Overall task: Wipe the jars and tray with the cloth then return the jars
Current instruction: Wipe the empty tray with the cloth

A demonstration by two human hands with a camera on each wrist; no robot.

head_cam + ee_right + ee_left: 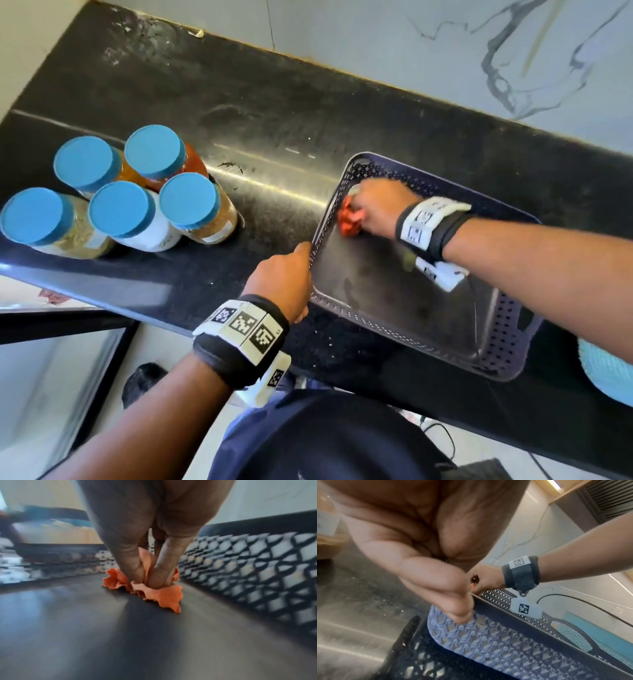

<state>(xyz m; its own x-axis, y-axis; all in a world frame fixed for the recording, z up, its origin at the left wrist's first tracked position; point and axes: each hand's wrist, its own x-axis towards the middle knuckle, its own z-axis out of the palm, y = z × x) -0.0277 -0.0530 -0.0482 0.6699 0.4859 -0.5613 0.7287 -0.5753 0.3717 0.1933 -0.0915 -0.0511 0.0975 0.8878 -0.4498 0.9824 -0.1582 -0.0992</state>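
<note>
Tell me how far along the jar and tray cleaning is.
Done: the five blue-lidded jars stand out on the black counter; whether they are wiped cannot be told. In hand: right hand rubs the orange cloth inside the dark perforated tray, left hand gripping its rim. Left: returning jars.

Black stone counter [239,102] against marble-veined wall [445,51].
</note>
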